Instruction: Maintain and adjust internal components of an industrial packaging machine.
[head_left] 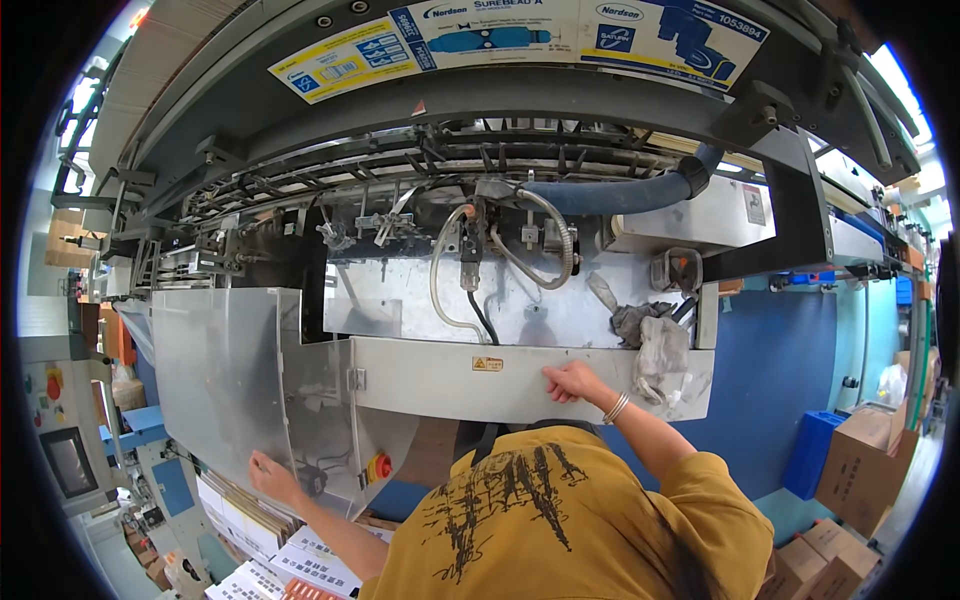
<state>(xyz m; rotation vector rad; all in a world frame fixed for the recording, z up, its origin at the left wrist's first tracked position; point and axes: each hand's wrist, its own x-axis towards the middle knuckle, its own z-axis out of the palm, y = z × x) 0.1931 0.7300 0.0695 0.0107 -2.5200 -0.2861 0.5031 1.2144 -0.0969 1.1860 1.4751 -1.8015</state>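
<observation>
My left hand [274, 478] is at the lower edge of a clear plastic cover [225, 380] on the machine's left side. Its fingers bend in around that edge, partly hard to make out. Over the white front ledge [430, 375] is my right hand [570, 382], its fingers curled in and nothing visible in them. To its right, a dirty whitish cloth [662, 358] hangs over the ledge, with a dark grey rag [632, 322] behind it. A small yellow warning label [488, 365] sits on the ledge left of my right hand.
Behind the ledge, hoses [445, 270] and a nozzle unit [470, 262] stand over a shiny metal plate [400, 285]. A thick blue hose [630, 195] runs above. A red-and-yellow knob [378, 467] sits beside the cover. Printed cartons [285, 565] lie lower left; brown boxes [865, 465] stand right.
</observation>
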